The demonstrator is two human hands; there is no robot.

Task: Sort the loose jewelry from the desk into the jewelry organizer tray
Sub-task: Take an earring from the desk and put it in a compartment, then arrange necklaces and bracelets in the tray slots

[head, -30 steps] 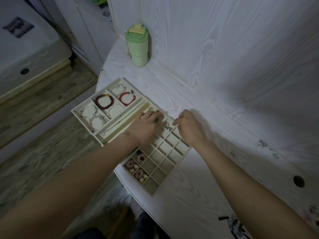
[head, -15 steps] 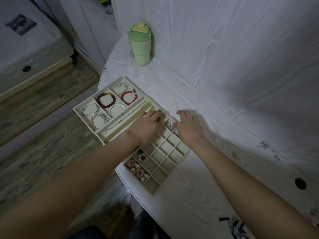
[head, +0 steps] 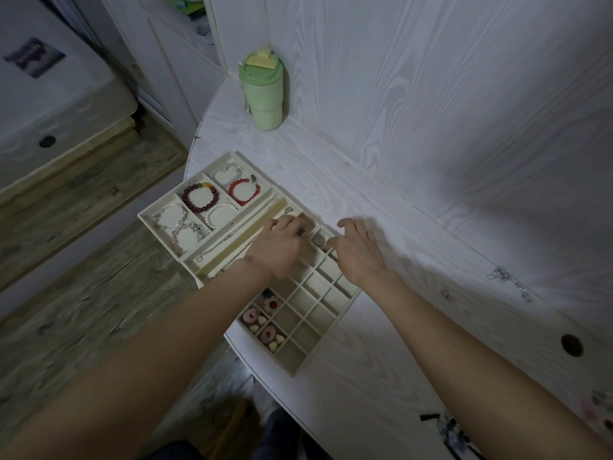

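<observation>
The cream organizer tray [head: 300, 366] lies at the desk's left edge. Its left compartments hold beaded bracelets [head: 200, 197], chains lie in its long slots, and its small grid squares hold earrings [head: 262, 322]. My left hand [head: 278, 249] hovers over the top of the grid and pinches a small dark piece of jewelry [head: 300, 231] in curled fingers. My right hand [head: 360, 252] rests at the tray's far right corner with fingers spread. Its thumb touches silver rings [head: 318, 240] in a corner square. Loose on the desk to the right are a silver chain [head: 507, 280] and a small ring [head: 444, 294].
A green lidded cup [head: 263, 91] stands in the back corner against the wall panel. A round cable hole [head: 572, 345] is in the desk at the right. Dark small items [head: 444, 424] lie at the near right edge. The floor drops off left of the tray.
My right hand went from a closed pinch to spread fingers and stayed at the tray's corner square. My left hand kept its place over the grid with the dark piece.
</observation>
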